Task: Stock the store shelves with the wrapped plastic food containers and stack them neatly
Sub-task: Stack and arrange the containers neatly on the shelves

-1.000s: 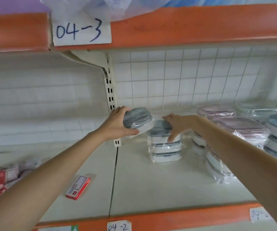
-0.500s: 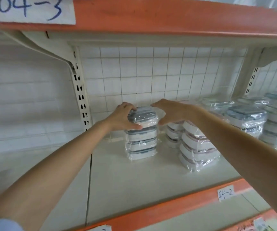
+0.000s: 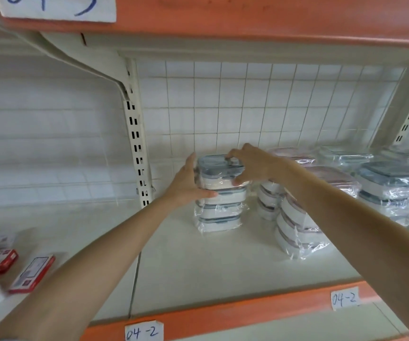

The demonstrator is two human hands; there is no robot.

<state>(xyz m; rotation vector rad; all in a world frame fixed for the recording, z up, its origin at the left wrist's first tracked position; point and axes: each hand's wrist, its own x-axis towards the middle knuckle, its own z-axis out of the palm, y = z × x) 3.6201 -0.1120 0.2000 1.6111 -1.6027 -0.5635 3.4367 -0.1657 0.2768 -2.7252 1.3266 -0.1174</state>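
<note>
A grey-lidded wrapped container (image 3: 212, 161) sits on top of a stack of wrapped containers (image 3: 219, 215) on the white shelf (image 3: 211, 269), near the back grid. My left hand (image 3: 186, 184) presses its left side, thumb under its front edge. From the right, my right hand (image 3: 254, 163) reaches over it, fingertips on the lid and thumb on the front wall. Both hands hold this top container, which lies level with the ones below.
A leaning stack of pink-lidded containers (image 3: 294, 220) stands just right of the stack, under my right forearm. More blue-lidded stacks (image 3: 392, 185) fill the right end. Red packets (image 3: 32, 273) lie on the left shelf section. A slotted upright post (image 3: 137, 153) stands behind my left hand.
My left hand carried the grey-lidded container rightward and set it on the stack. My right hand moved onto its lid. The camera shifted closer and to the right.
</note>
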